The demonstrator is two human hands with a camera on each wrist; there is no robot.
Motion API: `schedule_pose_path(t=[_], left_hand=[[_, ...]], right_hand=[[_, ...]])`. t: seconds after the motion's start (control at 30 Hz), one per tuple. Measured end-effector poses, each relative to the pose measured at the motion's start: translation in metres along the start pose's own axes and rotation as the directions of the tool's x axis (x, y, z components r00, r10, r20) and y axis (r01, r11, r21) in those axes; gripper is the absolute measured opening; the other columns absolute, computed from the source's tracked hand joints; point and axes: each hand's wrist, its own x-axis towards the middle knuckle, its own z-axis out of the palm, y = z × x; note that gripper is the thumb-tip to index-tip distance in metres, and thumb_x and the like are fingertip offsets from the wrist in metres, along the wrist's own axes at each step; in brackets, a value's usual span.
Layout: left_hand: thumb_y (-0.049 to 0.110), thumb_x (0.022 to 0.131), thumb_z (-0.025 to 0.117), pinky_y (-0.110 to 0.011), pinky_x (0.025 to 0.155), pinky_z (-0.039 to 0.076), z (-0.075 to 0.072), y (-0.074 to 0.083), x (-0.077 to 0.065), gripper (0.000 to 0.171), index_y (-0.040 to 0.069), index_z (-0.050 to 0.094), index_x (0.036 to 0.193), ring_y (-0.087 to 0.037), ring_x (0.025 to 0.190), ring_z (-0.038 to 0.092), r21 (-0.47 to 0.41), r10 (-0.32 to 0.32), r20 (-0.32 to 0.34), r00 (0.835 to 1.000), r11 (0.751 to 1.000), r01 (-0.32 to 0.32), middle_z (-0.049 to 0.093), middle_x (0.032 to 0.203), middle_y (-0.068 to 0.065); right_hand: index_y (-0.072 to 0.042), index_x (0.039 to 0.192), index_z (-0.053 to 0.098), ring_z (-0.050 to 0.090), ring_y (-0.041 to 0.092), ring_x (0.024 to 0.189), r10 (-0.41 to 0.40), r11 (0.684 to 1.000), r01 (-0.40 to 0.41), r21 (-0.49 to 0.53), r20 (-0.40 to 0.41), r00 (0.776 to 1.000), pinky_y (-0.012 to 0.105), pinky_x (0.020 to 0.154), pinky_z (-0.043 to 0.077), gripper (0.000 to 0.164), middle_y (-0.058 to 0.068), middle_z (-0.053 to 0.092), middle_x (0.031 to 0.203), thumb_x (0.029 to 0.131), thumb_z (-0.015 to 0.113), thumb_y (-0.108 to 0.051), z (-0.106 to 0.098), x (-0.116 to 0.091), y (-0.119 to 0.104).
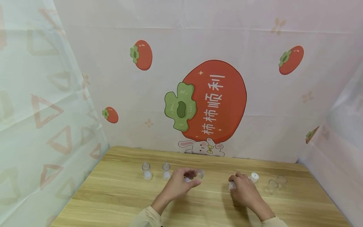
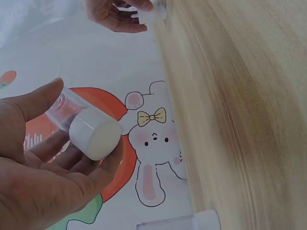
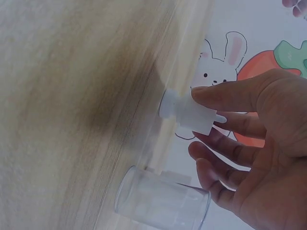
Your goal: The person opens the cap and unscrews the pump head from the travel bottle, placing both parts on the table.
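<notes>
In the left wrist view my left hand (image 2: 62, 158) grips a clear bottle (image 2: 72, 108) with a white base (image 2: 96, 134), held tilted above the table between thumb and fingers. The head view shows this left hand (image 1: 180, 183) left of centre, the clear end of the bottle out past the fingertips. My right hand (image 1: 245, 190) is low over the table to the right. It pinches a small white pump head (image 3: 196, 112) between thumb and fingers, its round top turned toward the tabletop; whether it touches the wood I cannot tell.
Two clear bottles (image 1: 146, 171) with white inside stand left of my left hand. Beyond the right hand are another white pump head (image 1: 254, 177) and clear caps (image 1: 273, 183). One clear cap (image 3: 160, 199) stands near my right fingers. A printed cloth wall (image 1: 263, 126) rises behind the wooden table (image 1: 119, 201).
</notes>
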Motion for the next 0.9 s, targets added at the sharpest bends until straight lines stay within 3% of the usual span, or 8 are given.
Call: schedule_pose_path(t=[0.27,0.47,0.9], left_hand=[[0.018,0.093,0.075,-0.048,0.092,0.053,0.002,-0.010,0.004,0.032,0.002,0.069,0.120,-0.031,0.103,0.065,-0.033,-0.028,-0.035,0.999,0.999,0.027,0.070,0.108,-0.012],[0.019,0.094,0.074,-0.045,0.092,0.053,0.003,-0.016,0.007,0.032,0.002,0.068,0.120,-0.028,0.105,0.064,-0.023,-0.060,-0.065,0.996,0.998,0.059,0.068,0.108,-0.008],[0.013,0.096,0.071,-0.053,0.095,0.049,0.006,-0.032,0.010,0.036,-0.005,0.059,0.125,-0.032,0.108,0.060,-0.054,-0.098,-0.135,0.986,0.994,0.092,0.064,0.111,-0.013]], right_hand=[[-0.005,0.103,0.073,0.060,0.031,0.095,-0.007,1.000,0.007,-0.001,-0.009,1.000,0.049,0.077,0.051,0.030,0.006,0.062,0.095,0.074,0.082,-0.005,0.000,-0.001,0.000],[-0.006,0.107,0.071,0.060,0.032,0.097,-0.016,1.000,0.016,0.001,-0.028,0.999,0.050,0.078,0.052,0.033,0.007,0.062,0.099,0.076,0.082,-0.008,-0.002,-0.003,0.000],[-0.006,0.111,0.070,0.060,0.030,0.101,-0.066,0.998,0.066,-0.001,-0.073,0.995,0.049,0.083,0.050,0.035,0.009,0.063,0.104,0.078,0.085,-0.010,-0.011,-0.008,-0.013]])
